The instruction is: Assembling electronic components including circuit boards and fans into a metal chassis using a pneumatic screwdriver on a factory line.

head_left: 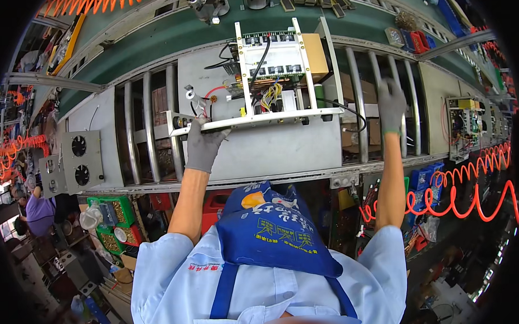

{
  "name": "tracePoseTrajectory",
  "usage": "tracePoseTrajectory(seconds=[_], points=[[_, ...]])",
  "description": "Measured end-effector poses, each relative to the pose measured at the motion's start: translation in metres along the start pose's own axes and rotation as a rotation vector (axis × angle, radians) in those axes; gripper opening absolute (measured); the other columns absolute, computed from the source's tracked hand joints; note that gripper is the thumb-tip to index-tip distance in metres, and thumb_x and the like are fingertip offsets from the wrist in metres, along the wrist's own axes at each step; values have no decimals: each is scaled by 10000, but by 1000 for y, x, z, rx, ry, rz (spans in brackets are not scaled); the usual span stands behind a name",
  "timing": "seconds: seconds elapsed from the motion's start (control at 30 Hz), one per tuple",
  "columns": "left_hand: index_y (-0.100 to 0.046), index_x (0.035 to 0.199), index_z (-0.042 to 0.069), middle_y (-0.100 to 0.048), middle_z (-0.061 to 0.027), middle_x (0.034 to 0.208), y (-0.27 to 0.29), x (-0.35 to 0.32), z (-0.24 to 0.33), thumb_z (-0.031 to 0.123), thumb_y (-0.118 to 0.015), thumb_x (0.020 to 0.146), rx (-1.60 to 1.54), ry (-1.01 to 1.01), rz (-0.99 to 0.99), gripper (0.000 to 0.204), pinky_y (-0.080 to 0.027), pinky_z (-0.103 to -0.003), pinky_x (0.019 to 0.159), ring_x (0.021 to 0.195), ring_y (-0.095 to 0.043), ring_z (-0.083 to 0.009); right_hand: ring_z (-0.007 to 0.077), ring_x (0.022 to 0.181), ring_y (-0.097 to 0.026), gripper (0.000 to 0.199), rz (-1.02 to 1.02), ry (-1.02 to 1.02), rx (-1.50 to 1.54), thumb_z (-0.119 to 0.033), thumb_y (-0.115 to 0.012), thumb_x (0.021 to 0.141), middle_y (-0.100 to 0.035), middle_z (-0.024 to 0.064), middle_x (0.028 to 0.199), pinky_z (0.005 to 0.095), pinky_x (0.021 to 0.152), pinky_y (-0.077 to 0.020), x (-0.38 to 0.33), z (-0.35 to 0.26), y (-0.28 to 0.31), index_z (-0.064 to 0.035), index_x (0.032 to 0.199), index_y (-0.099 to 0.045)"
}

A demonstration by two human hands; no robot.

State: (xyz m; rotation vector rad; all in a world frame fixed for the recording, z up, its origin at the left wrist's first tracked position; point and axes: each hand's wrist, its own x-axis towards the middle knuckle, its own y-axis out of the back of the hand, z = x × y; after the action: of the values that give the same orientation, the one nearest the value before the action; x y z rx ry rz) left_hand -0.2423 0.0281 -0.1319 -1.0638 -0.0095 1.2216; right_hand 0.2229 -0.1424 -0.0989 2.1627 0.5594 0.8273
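Your left hand (pixel 204 145), in a grey glove, reaches up to the near left corner of the open electronics chassis (pixel 279 75), and its grip is pinched on the near front rail of that white frame. The chassis sits on a flat grey plate on the roller conveyor (pixel 150 128), at the middle of the scene, with its green circuit boards, black cables and a bundle of yellow wires showing inside, and a tan block at its far right side. A black cable (pixel 349 110) trails out of the chassis to the right. Your right hand (pixel 392 106), also gloved in grey, is well apart from the chassis, stretched out over the steel rollers on the right; its fingers look spread and laid on a roller, holding nothing that can be seen. On the left end of the conveyor lies a grey panel with two fans (pixel 81 161). Near you on the left, below the conveyor, are green bins of small parts (pixel 115 215). On the right hangs a coiled orange air hose (pixel 460 192).
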Motion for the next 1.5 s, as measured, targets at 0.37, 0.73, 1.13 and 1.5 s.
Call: tracePoseTrajectory(seconds=[0.37,0.73,1.13,1.5], points=[[-522,1000,72,-551,-146,1042,1,11,-11,240,-600,829,-10,-58,192,253,-507,-548,835,965,-580,-331,365,1186,-539,618,-522,99,-174,-309,-605,815,-554,238,1280,410,1019,-417,150,-133,-160,-37,1352,-465],[-436,1309,10,-481,-158,1299,53,-55,-62,177,-508,841,-78,-194,-101,501,-372,-502,1068,1243,-457,-321,388,998,-616,319,-211,319,-68,-163,-525,842,-655,215,1042,447,855,-488,60,-121,-69,-93,1147,-587],[-413,1314,-22,-438,-235,1360,143,-106,-161,106,-406,755,-525,186,666,574,-269,-588,1108,1282,-392,-431,342,1074,-598,423,-161,-112,611,-1,-481,844,-591,221,1197,373,923,-458,-199,-85,45,48,1261,-536],[-428,1341,19,-495,-189,1337,156,-59,-140,181,-403,818,-441,143,437,548,-321,-528,1088,1258,-443,-381,276,822,-624,538,-178,158,507,-52,-441,780,-621,246,1102,359,718,-489,-231,-77,39,119,1288,-485]])
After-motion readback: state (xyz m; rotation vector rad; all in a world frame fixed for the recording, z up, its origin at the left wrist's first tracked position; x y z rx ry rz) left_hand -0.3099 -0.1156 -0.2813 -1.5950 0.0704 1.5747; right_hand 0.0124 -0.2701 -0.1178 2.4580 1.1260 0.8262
